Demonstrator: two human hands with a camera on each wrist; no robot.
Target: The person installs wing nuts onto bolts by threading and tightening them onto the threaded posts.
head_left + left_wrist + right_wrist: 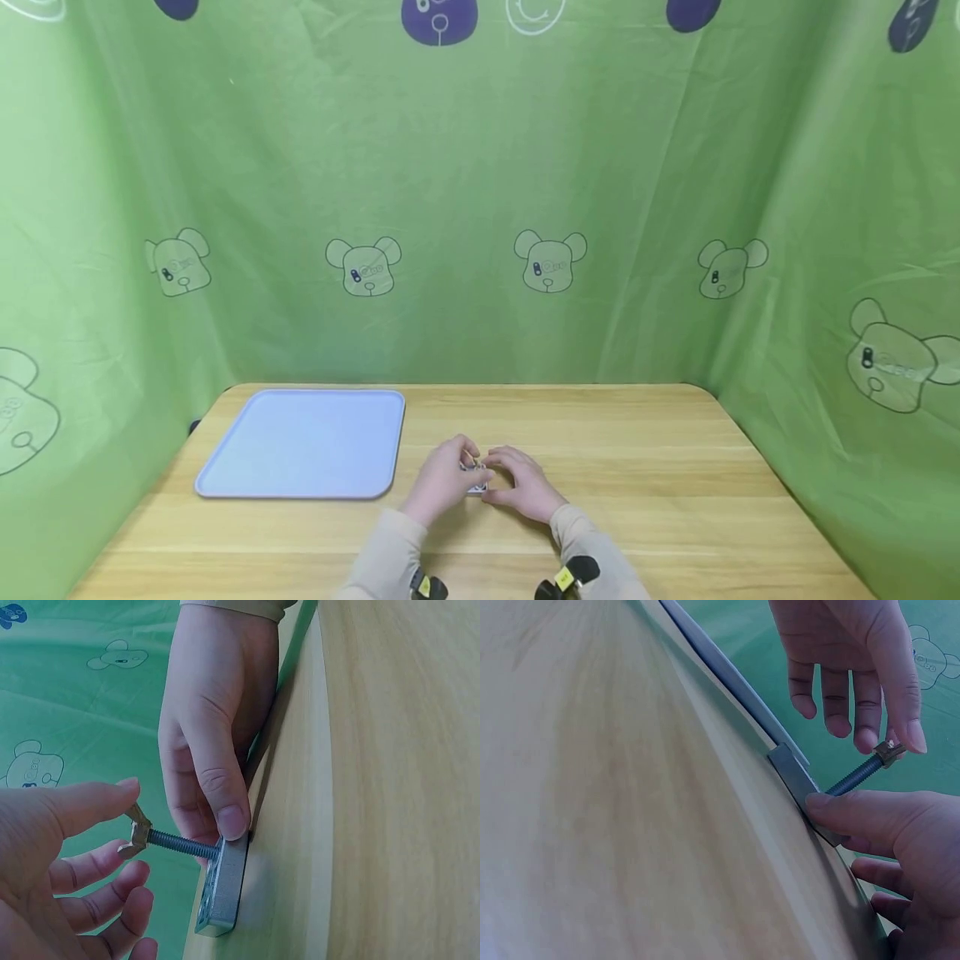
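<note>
A flat grey metal block (pixel 226 889) lies on the wooden table, and a threaded bolt (pixel 181 844) stands up out of it. A brass-coloured wing nut (pixel 137 832) sits at the bolt's outer end. My left hand (pixel 444 479) pinches the wing nut between thumb and forefinger, its other fingers loosely bent beside the bolt. From the other side my right hand (pixel 527 486) grips the block, thumb (pixel 847 813) pressed along its edge near the bolt's base. In the head view the fingers hide most of the block.
A light blue rectangular tray (pixel 300 446) lies on the table (pixel 637 442) to the left of my hands. Green curtains (pixel 465 167) printed with bear heads hang behind the table and along both sides.
</note>
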